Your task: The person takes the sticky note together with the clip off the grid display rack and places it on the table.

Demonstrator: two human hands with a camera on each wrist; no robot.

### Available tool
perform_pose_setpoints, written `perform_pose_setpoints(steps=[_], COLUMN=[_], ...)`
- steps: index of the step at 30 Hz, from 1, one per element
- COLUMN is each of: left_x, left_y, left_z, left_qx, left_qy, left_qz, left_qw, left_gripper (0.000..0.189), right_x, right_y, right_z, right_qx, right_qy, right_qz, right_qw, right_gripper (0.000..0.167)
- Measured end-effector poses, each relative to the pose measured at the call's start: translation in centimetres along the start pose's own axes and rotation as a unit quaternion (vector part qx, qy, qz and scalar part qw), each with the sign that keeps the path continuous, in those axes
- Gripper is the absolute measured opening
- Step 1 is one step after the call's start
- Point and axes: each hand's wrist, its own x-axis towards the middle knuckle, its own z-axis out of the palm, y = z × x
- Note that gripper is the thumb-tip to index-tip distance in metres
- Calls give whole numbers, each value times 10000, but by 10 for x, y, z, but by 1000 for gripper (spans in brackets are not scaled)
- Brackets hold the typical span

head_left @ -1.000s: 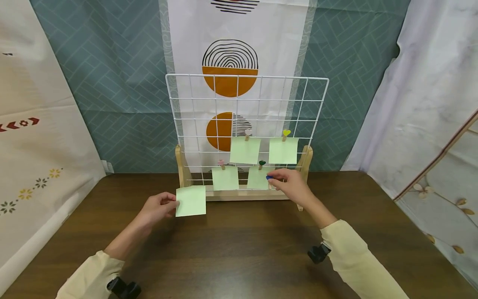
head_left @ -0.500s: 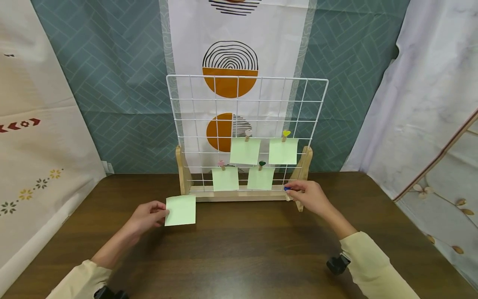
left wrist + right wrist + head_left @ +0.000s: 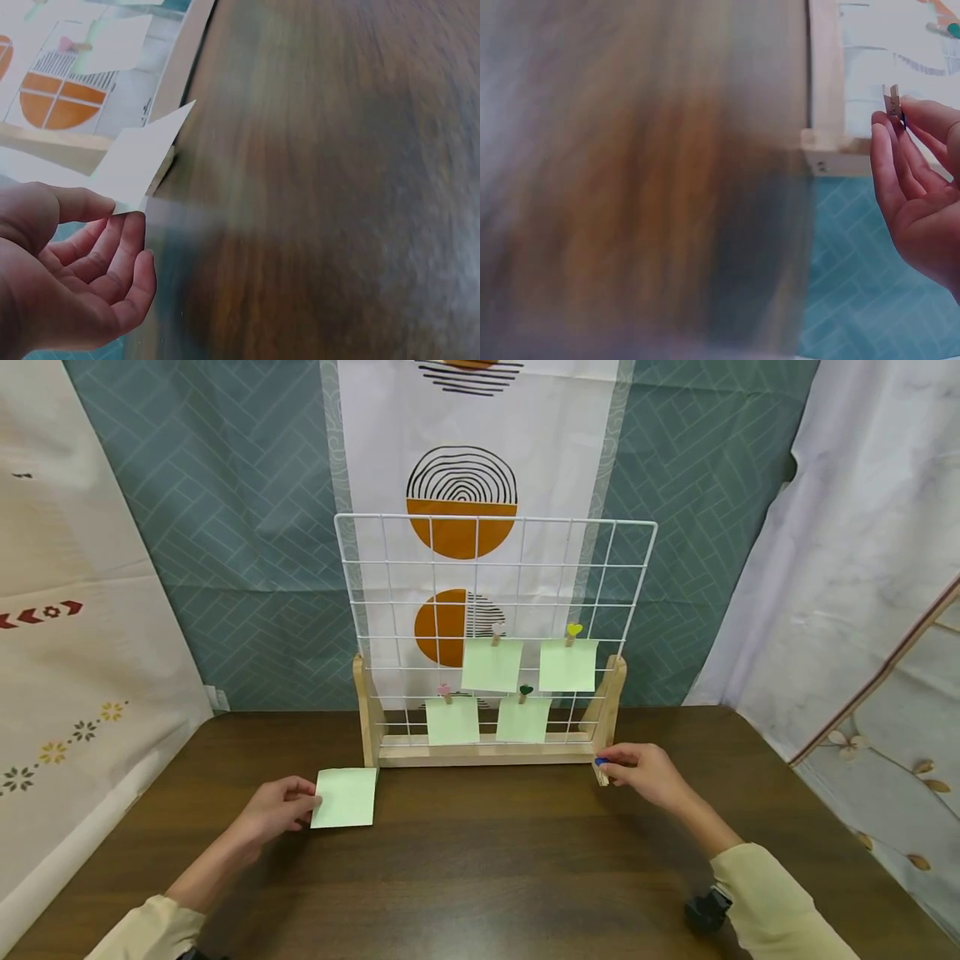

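My left hand (image 3: 273,812) pinches a pale green paper note (image 3: 344,797) by its left edge, thumb on one face and fingers behind. In the left wrist view the note (image 3: 139,161) slants up from the fingertips. At the right foot of the rack, my right hand (image 3: 651,775) pinches a small wooden clothespin with a blue top (image 3: 602,763) between thumb and fingers. The right wrist view shows the tips of the clothespin (image 3: 892,101) pointing away from the hand. Several green notes, such as this one (image 3: 492,666), hang on the white wire grid (image 3: 498,518) from clothespins with heart tops.
The grid stands in a wooden base (image 3: 480,755) at the back of the dark brown table (image 3: 480,860). Behind it hangs a teal and white patterned cloth (image 3: 247,527). Pale curtains (image 3: 825,568) flank both sides.
My left hand has drawn the note left and toward me, away from the grid. The right hand has carried the clothespin from the lower right note down and right to the rack's foot.
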Motion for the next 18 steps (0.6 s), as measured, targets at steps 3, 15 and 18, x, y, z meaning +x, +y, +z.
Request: perform_pose_setpoints(steps=[3,15,18], left_x=[-1,-2,-3], left_y=[-4,-8,-7], left_z=[-1,-3,-3], left_qx=[119,836,961], left_qy=[19,108,104], left_qz=[1,-74,-41], left_qw=[9999,9964,9953], left_gripper=[26,21,20], right_x=[-3,-12,-13], right_y=[7,26,31], right_z=[-2,-9,-11], right_qx=[55,-52,-56], right_qy=[-174,-627,-708], right_qz=[143,462,527], right_qw=[9997,9969,9961], right_gripper=[24,21,21])
